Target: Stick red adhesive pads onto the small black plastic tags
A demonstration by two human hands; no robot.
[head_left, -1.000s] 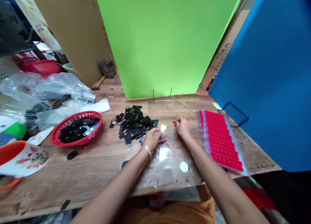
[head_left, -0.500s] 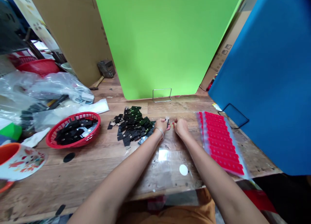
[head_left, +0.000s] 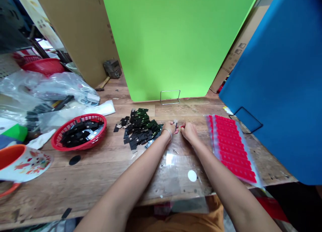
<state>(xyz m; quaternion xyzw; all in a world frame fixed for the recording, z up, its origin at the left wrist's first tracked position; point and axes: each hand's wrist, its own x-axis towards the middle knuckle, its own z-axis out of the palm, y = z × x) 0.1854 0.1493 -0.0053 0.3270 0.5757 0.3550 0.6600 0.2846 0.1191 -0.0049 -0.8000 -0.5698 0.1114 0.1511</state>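
My left hand point(head_left: 170, 127) is closed on a small flat black piece with a pale end point(head_left: 175, 123), just right of the pile. Close beside it, my right hand point(head_left: 189, 131) pinches a small red piece point(head_left: 182, 126) between thumb and fingers; most of that piece is hidden. A pile of flat black pieces point(head_left: 141, 129), some with a small round dot, lies against the left hand's outer side. To the right of my right hand lie sheets of red stickers point(head_left: 231, 143) on clear backing.
On the left are a red basket point(head_left: 79, 133) of black pieces, an orange and white mug point(head_left: 25, 163) and plastic bags point(head_left: 57, 87). A green board point(head_left: 173, 44) stands behind, a blue board point(head_left: 276, 91) at right. A white disc point(head_left: 192, 176) lies near the front edge.
The whole view has shifted slightly, so things appear a little further right. Both hands stay close together at the same spot, still holding their small pieces.
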